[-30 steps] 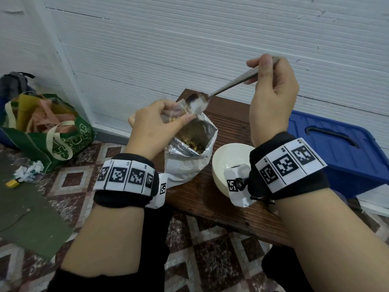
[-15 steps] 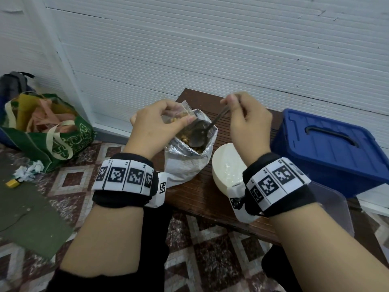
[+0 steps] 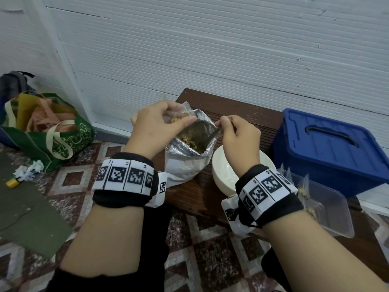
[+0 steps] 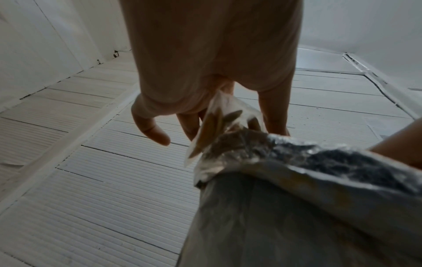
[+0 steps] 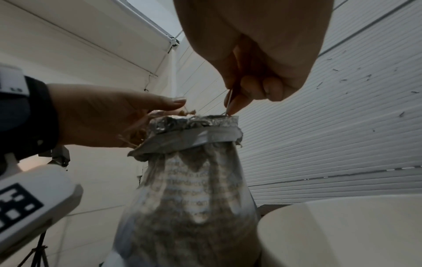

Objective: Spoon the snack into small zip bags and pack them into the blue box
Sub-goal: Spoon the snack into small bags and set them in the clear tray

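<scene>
On the dark brown slatted wooden bench [image 3: 242, 114] stands a crumpled silver foil snack bag [image 3: 190, 159] with its top rolled open, brown snack pieces [image 3: 190, 142] showing inside. Over the bag's left rim, the left hand [image 3: 155, 129] pinches a small clear plastic zip bag [image 3: 181, 114] between thumb and curled fingers; the thumb lies straight along the zip bag's near side, and some snack already shows through the plastic. From the left wrist view the little finger [image 4: 150, 130] curls free, apart from the others, touching nothing, while the zip bag hangs against the foil rim.

At the foil bag's right rim, the right hand [image 3: 237, 135] is closed tight around the thin handle of a metal spoon [image 3: 217, 129], thumb and forefinger clamped together on it and the remaining fingers folded into the palm. The spoon's bowl is down inside the foil bag and cannot be seen; only a sliver of handle shows in the right wrist view, running from the fingertips [image 5: 235, 106] to the foil edge.

Just right of the foil bag sits a round white bowl [image 3: 223, 175], partly under the right wrist. Further right rests the blue plastic lidded box [image 3: 328, 148] with a dark handle, lid on, and nearer the person a clear plastic rectangular container [image 3: 328, 209] holding filled zip bags.
</scene>
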`<state>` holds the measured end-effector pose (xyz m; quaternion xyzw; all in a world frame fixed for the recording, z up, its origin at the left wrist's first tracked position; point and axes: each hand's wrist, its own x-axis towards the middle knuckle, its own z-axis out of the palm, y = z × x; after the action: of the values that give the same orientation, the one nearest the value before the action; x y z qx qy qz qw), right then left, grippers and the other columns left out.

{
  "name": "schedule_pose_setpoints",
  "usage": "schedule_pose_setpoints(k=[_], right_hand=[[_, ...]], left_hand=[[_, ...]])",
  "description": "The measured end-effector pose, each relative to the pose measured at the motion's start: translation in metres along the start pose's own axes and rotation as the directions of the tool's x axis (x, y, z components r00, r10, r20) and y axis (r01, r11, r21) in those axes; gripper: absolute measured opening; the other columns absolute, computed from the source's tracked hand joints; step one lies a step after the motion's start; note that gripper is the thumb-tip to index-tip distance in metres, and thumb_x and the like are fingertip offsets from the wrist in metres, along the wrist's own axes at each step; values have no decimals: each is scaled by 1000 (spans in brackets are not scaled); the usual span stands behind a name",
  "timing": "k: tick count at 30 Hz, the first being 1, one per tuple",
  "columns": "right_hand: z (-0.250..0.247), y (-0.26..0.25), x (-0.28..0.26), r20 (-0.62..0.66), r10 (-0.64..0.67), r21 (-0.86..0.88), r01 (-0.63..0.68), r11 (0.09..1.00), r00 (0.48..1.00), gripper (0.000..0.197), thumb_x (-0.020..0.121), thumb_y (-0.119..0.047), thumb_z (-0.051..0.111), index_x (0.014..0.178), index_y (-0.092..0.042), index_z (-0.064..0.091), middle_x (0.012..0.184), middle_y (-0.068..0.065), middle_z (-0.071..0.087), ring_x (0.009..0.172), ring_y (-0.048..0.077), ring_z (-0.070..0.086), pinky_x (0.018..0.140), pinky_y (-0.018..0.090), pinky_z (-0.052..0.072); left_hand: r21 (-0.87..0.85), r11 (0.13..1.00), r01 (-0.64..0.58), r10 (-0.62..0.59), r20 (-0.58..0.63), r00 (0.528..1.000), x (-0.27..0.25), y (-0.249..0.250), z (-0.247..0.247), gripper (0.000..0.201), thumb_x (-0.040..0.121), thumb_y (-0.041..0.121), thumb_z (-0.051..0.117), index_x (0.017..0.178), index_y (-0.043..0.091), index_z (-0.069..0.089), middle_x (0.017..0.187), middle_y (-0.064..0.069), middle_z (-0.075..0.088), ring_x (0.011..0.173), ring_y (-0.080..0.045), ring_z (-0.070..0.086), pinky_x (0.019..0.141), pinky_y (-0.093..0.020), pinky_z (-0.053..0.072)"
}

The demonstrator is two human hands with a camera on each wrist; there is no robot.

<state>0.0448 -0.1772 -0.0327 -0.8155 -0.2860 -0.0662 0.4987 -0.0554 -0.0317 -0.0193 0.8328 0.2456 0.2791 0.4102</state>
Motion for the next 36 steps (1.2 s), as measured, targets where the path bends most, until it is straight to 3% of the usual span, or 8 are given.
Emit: schedule_pose_setpoints(k=[7, 11, 13, 16, 22, 29, 33, 36], right_hand=[[-2, -4, 3, -24, 190, 113, -186, 976, 981, 29, 99, -20, 46, 79, -17, 66, 67, -2, 66, 78, 16, 65, 77, 24, 45], [-4, -5, 4, -72, 271, 170, -255, 952, 960, 29, 100, -21, 44, 80, -19, 64, 63, -7, 62, 72, 9, 60, 75, 24, 43], [-7, -6, 7, -105, 307, 196, -283, 939, 946, 29, 100, -22, 42, 80, -19, 63, 64, -6, 62, 63, 2, 55, 69, 21, 43], [-11, -6, 12, -141, 356, 236, -317, 918, 924, 29, 100, -22, 42, 82, -17, 64, 63, -4, 62, 58, 1, 55, 60, 14, 42], [-27, -7, 28, -216, 368, 255, -312, 915, 904, 30, 100, -20, 41, 85, -12, 66, 66, -1, 63, 47, -15, 51, 49, 1, 35], [-49, -19, 48, -308, 331, 253, -258, 932, 892, 31, 99, -17, 40, 84, -12, 66, 63, -5, 60, 48, -10, 52, 53, 8, 38], [-46, -25, 51, -251, 269, 194, -224, 955, 930, 32, 99, -19, 40, 85, -12, 67, 67, -4, 61, 51, -5, 55, 52, 6, 38], [-40, -27, 51, -223, 254, 177, -217, 960, 941, 32, 100, -20, 41, 83, -15, 67, 75, 2, 66, 66, 6, 58, 63, 16, 43]], left_hand=[[13, 1000, 21, -21, 2, 1000, -1, 1, -1, 33, 63, 72, 68, 81, 47, 56, 88, 26, 62, 100, -5, 59, 103, -50, 40], [14, 1000, 23, -23, 11, 1000, -2, 3, -1, 27, 72, 61, 72, 85, 45, 56, 88, 27, 59, 100, -3, 58, 105, -49, 39], [4, 1000, 13, -13, 15, 1000, -2, 3, -1, 28, 74, 56, 73, 92, 41, 59, 88, 27, 59, 95, 7, 56, 104, -34, 42], [-27, 1000, -2, 3, 39, 999, -4, 5, -5, 30, 75, 49, 74, 98, 32, 63, 89, 25, 61, 82, 23, 52, 77, 0, 40], [-71, 997, 17, -16, 3, 1000, -5, 6, -19, 39, 69, 49, 74, 101, 27, 66, 98, 16, 67, 95, 5, 61, 89, -23, 50], [56, 998, -24, 18, 112, 994, -3, 7, -17, 37, 69, 44, 78, 101, 33, 64, 90, 23, 62, 88, 12, 55, 77, -9, 41], [119, 992, -47, 33, 116, 993, -4, 8, -11, 43, 53, 78, 66, 82, 48, 58, 85, 27, 62, 97, -2, 61, 103, -46, 42], [121, 991, -51, 36, 130, 991, -1, 5, -6, 55, 44, 87, 63, 84, 49, 60, 90, 24, 65, 101, -8, 62, 102, -50, 41]])
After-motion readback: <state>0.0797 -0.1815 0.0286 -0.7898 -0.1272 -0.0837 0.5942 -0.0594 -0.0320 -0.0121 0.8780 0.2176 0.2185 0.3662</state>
